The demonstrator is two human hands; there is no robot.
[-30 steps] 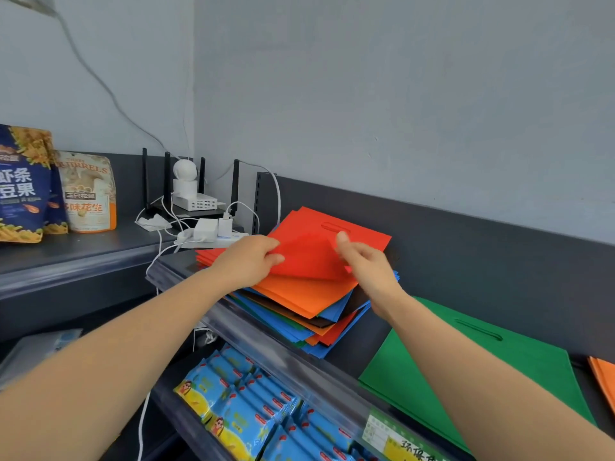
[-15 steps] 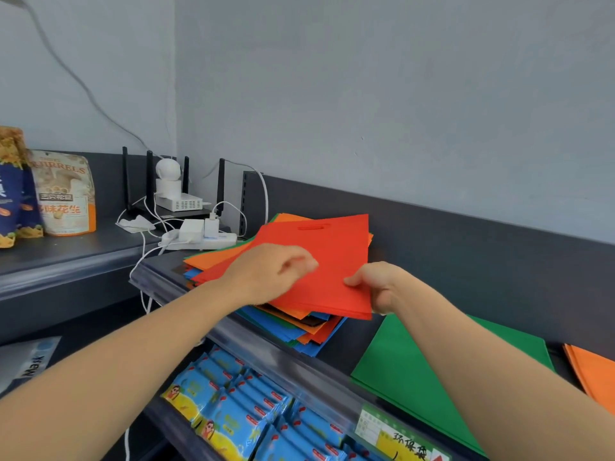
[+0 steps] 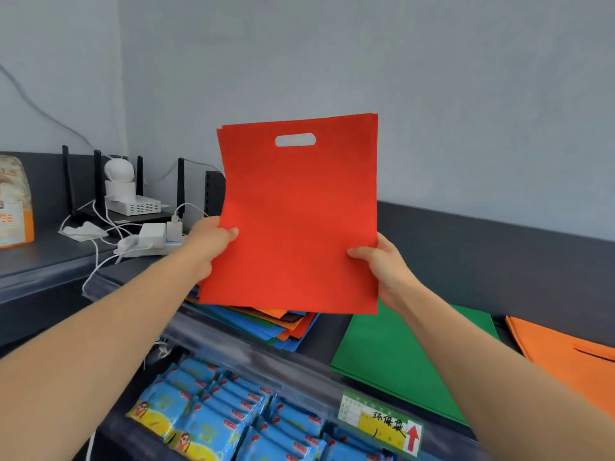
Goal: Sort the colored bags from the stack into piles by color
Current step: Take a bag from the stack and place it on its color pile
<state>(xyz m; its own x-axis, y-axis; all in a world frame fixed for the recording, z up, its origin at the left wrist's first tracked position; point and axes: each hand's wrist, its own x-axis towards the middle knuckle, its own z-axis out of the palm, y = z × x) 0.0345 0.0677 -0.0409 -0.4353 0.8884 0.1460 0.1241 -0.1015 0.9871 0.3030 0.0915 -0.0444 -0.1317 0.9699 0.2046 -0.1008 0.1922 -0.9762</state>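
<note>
The left hand [image 3: 208, 242] is pinching the left edge of the red bag [image 3: 296, 221], thumb pressing on the front and the rest of its fingers hidden behind. The right hand [image 3: 386, 267] is pinching the right edge the same way. The bag is hanging upright in the air between them, handle slot uppermost, above the mixed stack [image 3: 283, 326] lying on the shelf [image 3: 327, 337]. Further right, a green pile [image 3: 399, 357] is lying flat, with an orange pile [image 3: 562, 357] beyond it. Blue packets [image 3: 206, 424] are sitting on the lower shelf.
</note>
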